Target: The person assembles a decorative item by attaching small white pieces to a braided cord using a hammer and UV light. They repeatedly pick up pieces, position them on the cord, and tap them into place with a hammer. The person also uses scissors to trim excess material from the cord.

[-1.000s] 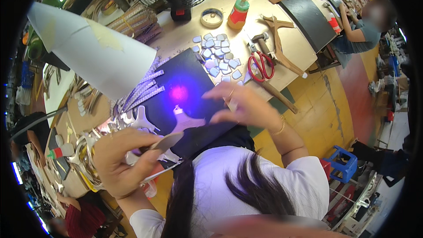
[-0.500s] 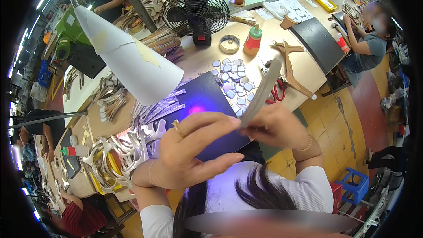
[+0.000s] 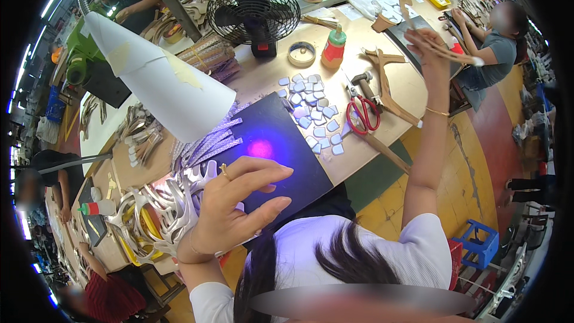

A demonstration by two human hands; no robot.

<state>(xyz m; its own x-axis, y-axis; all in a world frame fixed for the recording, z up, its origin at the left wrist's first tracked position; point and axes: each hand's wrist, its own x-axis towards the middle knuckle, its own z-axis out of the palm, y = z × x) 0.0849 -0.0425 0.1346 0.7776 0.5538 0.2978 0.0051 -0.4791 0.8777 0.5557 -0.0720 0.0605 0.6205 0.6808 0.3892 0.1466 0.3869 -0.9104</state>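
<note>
A: At two o'clock in the view, well out on a nearly straight arm, what is the right hand (image 3: 426, 51) doing?

B: Its fingers are closed on a brown branched strap (image 3: 463, 57), one end pointing towards three o'clock. A blurred length rises towards twelve; I can't tell exactly where the fingertips press.

A: And the left hand (image 3: 248, 200)?

B: At seven o'clock, well apart from the right, thumb and forefinger parted with nothing between them. It hovers over the near side of the dark board (image 3: 308, 176), with silver straps (image 3: 161, 218) towards eight.

A: How would you handle that brown strap well?

B: Lightly, I'd say, near where its arms join, so the long ends don't swing. A similar brown piece (image 3: 385, 84) lies at two o'clock, nearer in, with the red-handled scissors (image 3: 363, 116) just beside it, so I'd keep the loose ends high over those.

A: The small pale tabs (image 3: 311, 107) at one o'clock?

B: A trailing end could scatter them; better to stay clear.
</note>
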